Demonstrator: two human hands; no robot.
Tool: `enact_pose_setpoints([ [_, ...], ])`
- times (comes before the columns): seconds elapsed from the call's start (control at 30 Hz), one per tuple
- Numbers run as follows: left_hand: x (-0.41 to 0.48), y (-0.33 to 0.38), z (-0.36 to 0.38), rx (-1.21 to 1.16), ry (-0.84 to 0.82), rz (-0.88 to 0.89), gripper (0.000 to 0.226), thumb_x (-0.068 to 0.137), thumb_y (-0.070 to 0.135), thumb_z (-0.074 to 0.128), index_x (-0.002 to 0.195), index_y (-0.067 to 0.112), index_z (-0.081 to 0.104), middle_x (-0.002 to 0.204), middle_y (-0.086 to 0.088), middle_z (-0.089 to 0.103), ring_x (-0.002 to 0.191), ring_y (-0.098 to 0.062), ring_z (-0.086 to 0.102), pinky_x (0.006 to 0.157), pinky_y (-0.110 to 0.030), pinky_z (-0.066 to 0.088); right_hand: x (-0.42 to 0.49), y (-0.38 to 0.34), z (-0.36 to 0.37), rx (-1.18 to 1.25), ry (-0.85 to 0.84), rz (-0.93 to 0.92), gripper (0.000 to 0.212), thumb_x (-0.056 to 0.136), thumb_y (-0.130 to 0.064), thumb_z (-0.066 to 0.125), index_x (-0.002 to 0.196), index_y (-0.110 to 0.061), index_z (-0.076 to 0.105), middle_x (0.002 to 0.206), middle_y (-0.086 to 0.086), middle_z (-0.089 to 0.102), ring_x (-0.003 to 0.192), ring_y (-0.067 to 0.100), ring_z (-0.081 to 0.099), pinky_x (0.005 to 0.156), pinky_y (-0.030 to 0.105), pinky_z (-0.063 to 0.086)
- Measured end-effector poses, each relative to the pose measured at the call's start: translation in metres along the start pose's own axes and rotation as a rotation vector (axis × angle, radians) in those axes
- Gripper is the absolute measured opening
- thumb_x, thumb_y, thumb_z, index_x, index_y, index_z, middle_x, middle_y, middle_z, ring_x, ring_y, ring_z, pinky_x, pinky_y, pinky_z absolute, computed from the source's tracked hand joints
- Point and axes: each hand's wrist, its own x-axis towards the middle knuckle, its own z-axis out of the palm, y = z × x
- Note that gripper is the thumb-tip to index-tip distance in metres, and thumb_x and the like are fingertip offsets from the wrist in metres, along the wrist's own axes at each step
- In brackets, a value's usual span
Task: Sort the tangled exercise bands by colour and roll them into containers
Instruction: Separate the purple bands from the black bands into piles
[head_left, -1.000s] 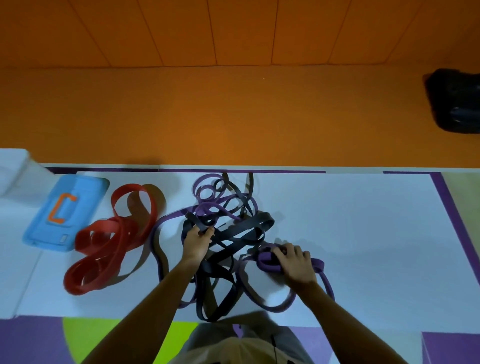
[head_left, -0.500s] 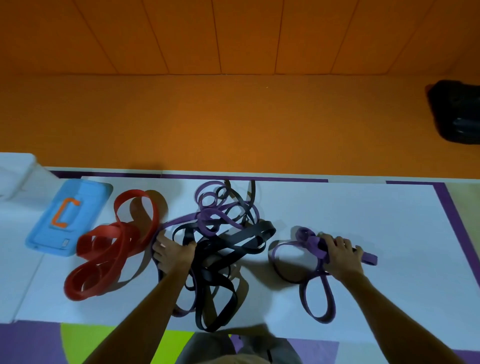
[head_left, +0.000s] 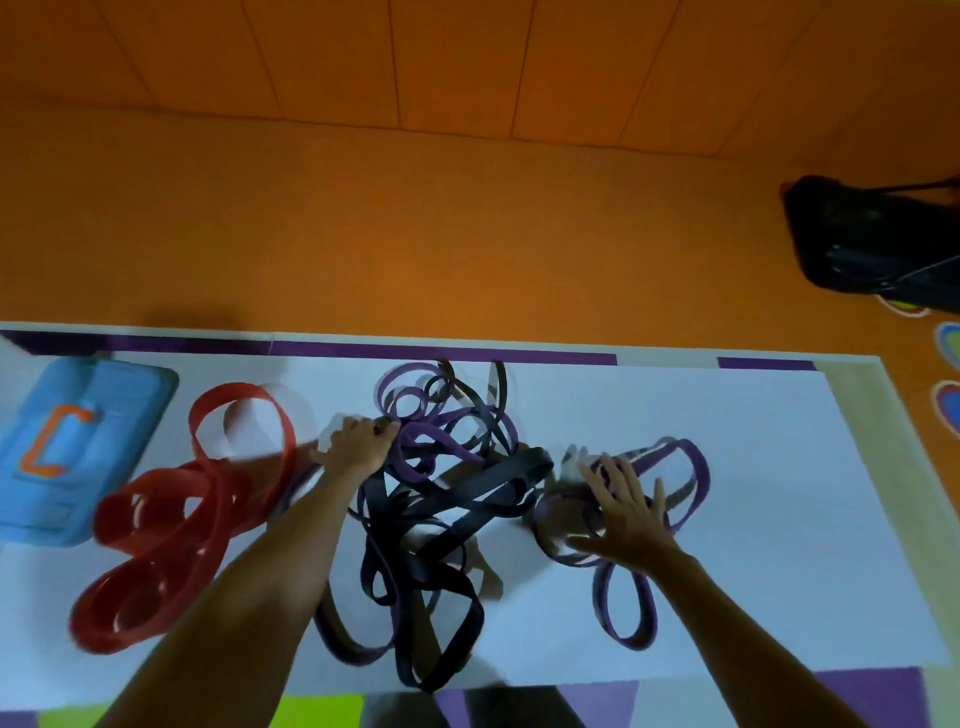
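Note:
A tangle of black bands and purple bands lies in the middle of the white sheet. My left hand is closed on a purple band at the tangle's upper left. A separated purple band lies to the right, and my right hand rests over it with fingers spread. Red bands lie in a loose pile to the left, apart from the tangle.
A blue container with an orange mark sits at the far left. A black bag lies on the orange floor at the back right. The sheet's front edge runs just below the bands.
My right hand let go of the purple band it had pulled out to the right and now lies spread on it. My left hand moved up to the tangle's upper left.

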Motion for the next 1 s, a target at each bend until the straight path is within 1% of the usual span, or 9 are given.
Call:
enact_pose_setpoints([
  [0.13,0.025,0.011,0.004,-0.141,-0.145,-0.038,0.106,0.060,0.110,0.035,0.098,0.016,0.068,0.101,-0.008,0.076,0.103,-0.035,0.069,0.108,-0.057,0.045,0.005,-0.043,-0.004,0.102,0.072,0.004,0.094,0.094,-0.073,0.051,0.165,-0.041,-0.001,0.175,0.002,-0.008,0.160,0.027,-0.017,0.125,0.068,-0.002],
  [0.3,0.006,0.022,-0.002,-0.427,-0.331,-0.022,0.049,0.086,0.055,0.076,0.104,0.010,0.070,0.104,-0.012,0.075,0.095,-0.027,0.069,0.095,-0.036,0.054,0.020,-0.098,0.000,0.268,0.283,-0.023,0.072,0.100,-0.046,0.058,0.163,-0.030,0.027,0.169,0.004,0.026,0.160,0.028,0.010,0.125,0.066,0.012],
  [0.5,-0.015,0.003,-0.004,-0.543,-0.270,0.165,0.016,0.090,0.019,0.072,0.103,0.010,0.075,0.102,-0.014,0.078,0.098,-0.032,0.072,0.097,-0.044,0.054,0.053,-0.167,-0.019,0.426,0.467,-0.046,0.059,0.100,-0.037,0.060,0.155,-0.027,0.040,0.160,0.007,0.037,0.151,0.033,0.030,0.117,0.060,0.032],
  [0.63,-0.041,-0.016,-0.007,-0.574,-0.202,0.398,0.025,0.081,0.008,0.073,0.104,0.015,0.067,0.098,-0.006,0.078,0.098,-0.026,0.073,0.098,-0.047,0.056,0.087,-0.204,-0.033,0.566,0.268,0.173,0.078,0.099,-0.068,0.048,0.163,-0.041,0.013,0.173,0.009,0.014,0.160,0.032,0.013,0.124,0.064,0.013],
  [0.7,-0.050,-0.021,-0.010,-0.633,-0.199,0.425,0.025,0.088,0.007,0.071,0.109,0.017,0.061,0.094,0.000,0.079,0.098,-0.017,0.074,0.095,-0.036,0.057,0.099,-0.212,-0.036,0.594,0.173,0.293,0.090,0.096,-0.072,0.051,0.164,-0.038,0.005,0.169,0.010,0.025,0.155,0.034,0.025,0.121,0.064,0.016],
  [0.77,-0.059,-0.023,-0.019,-0.694,-0.164,0.438,0.023,0.096,0.001,0.064,0.114,0.016,0.059,0.090,0.003,0.079,0.095,-0.009,0.074,0.092,-0.023,0.053,0.103,-0.212,-0.035,0.490,0.111,0.348,0.080,0.098,-0.059,0.059,0.162,-0.030,0.020,0.153,0.009,0.049,0.143,0.034,0.044,0.116,0.060,0.026],
  [0.83,-0.065,-0.027,-0.030,-0.785,-0.088,0.417,0.025,0.098,-0.002,0.059,0.112,0.018,0.058,0.090,0.000,0.079,0.095,-0.015,0.075,0.095,-0.031,0.054,0.101,-0.205,-0.029,0.415,0.109,0.346,0.050,0.101,-0.045,0.058,0.147,-0.028,0.047,0.132,0.007,0.068,0.126,0.033,0.060,0.110,0.050,0.039],
  [0.93,-0.070,-0.036,-0.052,-0.973,-0.021,0.373,0.035,0.094,-0.012,0.051,0.112,0.018,0.059,0.086,-0.013,0.074,0.088,-0.028,0.073,0.092,-0.042,0.058,0.088,-0.192,-0.023,0.561,0.176,0.384,0.025,0.100,-0.031,0.055,0.123,-0.028,0.064,0.103,0.006,0.076,0.096,0.031,0.069,0.086,0.040,0.056],
  [1.0,-0.072,-0.044,-0.066,-1.082,0.009,0.382,0.045,0.091,-0.018,0.042,0.117,0.015,0.058,0.078,-0.013,0.065,0.076,-0.027,0.067,0.080,-0.042,0.060,0.073,-0.183,-0.023,0.643,0.227,0.431,0.018,0.099,-0.030,0.058,0.116,-0.026,0.065,0.091,0.003,0.073,0.083,0.029,0.067,0.073,0.036,0.054],
])
